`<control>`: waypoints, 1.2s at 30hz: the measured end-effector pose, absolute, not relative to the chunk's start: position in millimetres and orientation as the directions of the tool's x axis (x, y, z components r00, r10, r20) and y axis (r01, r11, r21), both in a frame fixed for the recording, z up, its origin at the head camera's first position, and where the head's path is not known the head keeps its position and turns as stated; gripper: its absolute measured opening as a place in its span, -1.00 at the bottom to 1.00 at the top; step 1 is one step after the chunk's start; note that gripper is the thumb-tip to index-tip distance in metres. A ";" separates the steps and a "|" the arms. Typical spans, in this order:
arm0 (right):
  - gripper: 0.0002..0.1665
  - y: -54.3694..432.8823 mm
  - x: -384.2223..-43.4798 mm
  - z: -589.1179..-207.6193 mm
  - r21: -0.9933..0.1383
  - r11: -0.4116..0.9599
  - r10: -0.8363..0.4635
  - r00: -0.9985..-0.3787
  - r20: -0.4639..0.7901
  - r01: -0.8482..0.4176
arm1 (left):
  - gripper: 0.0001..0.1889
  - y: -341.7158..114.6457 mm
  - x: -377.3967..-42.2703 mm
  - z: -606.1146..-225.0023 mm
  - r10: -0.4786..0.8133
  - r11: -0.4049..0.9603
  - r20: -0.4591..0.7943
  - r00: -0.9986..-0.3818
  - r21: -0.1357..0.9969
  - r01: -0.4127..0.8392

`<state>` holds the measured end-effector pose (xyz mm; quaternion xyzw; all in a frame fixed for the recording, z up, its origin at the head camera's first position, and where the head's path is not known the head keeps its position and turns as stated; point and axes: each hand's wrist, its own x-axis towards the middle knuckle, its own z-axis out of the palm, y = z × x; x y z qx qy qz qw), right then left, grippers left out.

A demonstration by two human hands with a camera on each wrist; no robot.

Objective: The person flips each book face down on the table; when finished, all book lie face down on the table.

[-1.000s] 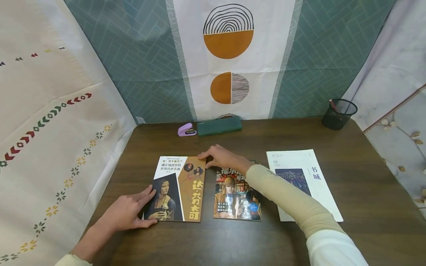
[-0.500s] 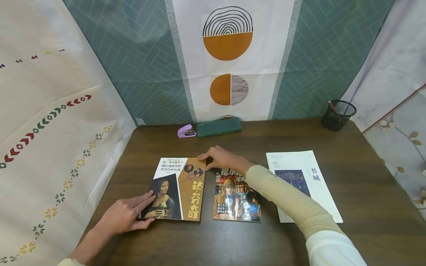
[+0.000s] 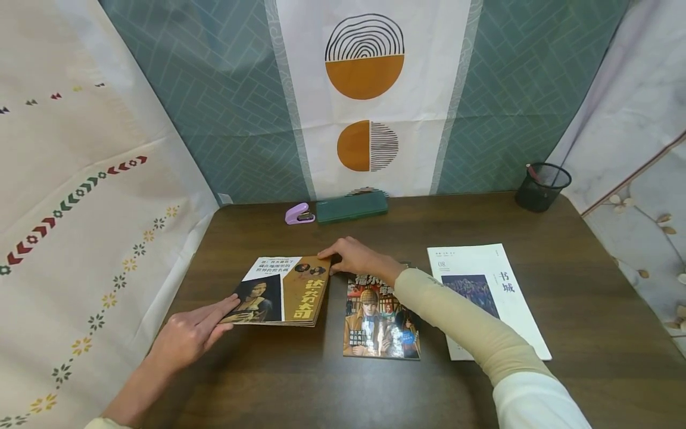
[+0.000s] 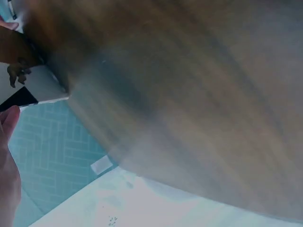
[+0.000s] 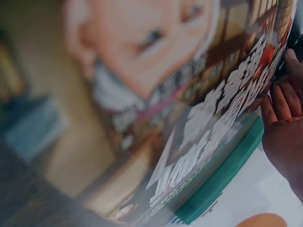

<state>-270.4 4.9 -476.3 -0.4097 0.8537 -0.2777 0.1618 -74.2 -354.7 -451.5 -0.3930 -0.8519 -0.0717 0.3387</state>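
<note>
A gold, white and dark paperback with a painted portrait on its cover [image 3: 306,292] is tilted, its near edge raised off the table. My left hand [image 3: 184,336] grips its left edge near the lower corner, fingers on the cover and thumb below. At the top right corner my right hand [image 3: 356,256] pinches the book between fingers and thumb. Under my right forearm lies a comic-style book with a detective cover [image 3: 375,325], its top partly hidden. In the left wrist view the paperback [image 4: 45,82] shows at the left edge beside my fingers.
A white magazine [image 3: 517,316] lies at the right, partly behind my right sleeve. Along the back of the brown table [image 3: 257,381] are a purple stapler [image 3: 299,214], a green case [image 3: 352,207] and a black mesh pen holder [image 3: 540,193]. Cloth hangs behind and at both sides.
My left hand has lifted the paperback's near edge, so the cover looks foreshortened and the page edges show. My right hand has stayed at the top right corner.
</note>
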 end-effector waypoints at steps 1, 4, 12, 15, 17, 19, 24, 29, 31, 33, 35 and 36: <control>-0.46 4.9 -270.8 -477.3 -0.612 0.505 -0.786 -0.617 -0.035 -0.609 | -0.39 -354.2 -75.1 -449.0 0.617 0.682 0.640 -0.458 -0.144 0.717; -0.55 6.4 -273.7 -478.9 -0.629 0.483 -0.781 -0.624 0.005 -0.609 | -0.40 -350.4 -77.2 -439.5 0.597 0.689 0.670 -0.441 -0.147 0.710; -0.68 15.0 -277.5 -470.8 -0.703 0.425 -0.736 -0.670 0.097 -0.570 | -0.46 -340.8 -81.6 -411.4 0.562 0.701 0.733 -0.383 -0.176 0.691; -0.70 17.7 -277.0 -465.5 -0.740 0.417 -0.705 -0.702 0.104 -0.528 | -0.47 -339.2 -82.2 -403.6 0.551 0.711 0.742 -0.381 -0.179 0.680; -0.71 18.9 -276.8 -462.4 -0.757 0.410 -0.686 -0.719 0.112 -0.509 | -0.47 -339.4 -82.5 -399.8 0.535 0.721 0.747 -0.394 -0.162 0.674; -0.72 20.1 -276.8 -459.5 -0.773 0.401 -0.665 -0.736 0.124 -0.492 | -0.48 -340.6 -82.6 -396.5 0.511 0.738 0.750 -0.420 -0.133 0.662; -0.78 22.7 -276.6 -449.5 -0.798 0.357 -0.627 -0.758 0.181 -0.485 | -0.48 -348.0 -83.6 -391.4 0.413 0.794 0.755 -0.509 -0.025 0.608; -0.83 24.3 -277.2 -437.5 -0.840 0.319 -0.581 -0.791 0.192 -0.438 | -0.55 -355.7 -85.9 -390.2 0.334 0.785 0.733 -0.593 0.132 0.605; -0.83 24.7 -277.7 -432.7 -0.871 0.287 -0.555 -0.811 0.187 -0.398 | -0.74 -357.2 -86.5 -389.7 0.303 0.771 0.719 -0.625 0.201 0.605; -0.82 24.8 -278.5 -428.3 -0.903 0.241 -0.530 -0.828 0.184 -0.356 | -0.82 -357.5 -86.3 -388.5 0.263 0.755 0.699 -0.665 0.280 0.593; -0.81 25.0 -279.2 -423.6 -0.929 0.187 -0.510 -0.840 0.186 -0.319 | -0.65 -356.7 -85.5 -387.2 0.215 0.737 0.680 -0.701 0.357 0.573; -0.80 25.2 -279.5 -421.3 -0.939 0.165 -0.499 -0.846 0.185 -0.303 | -0.60 -356.1 -85.0 -386.7 0.191 0.730 0.669 -0.718 0.393 0.560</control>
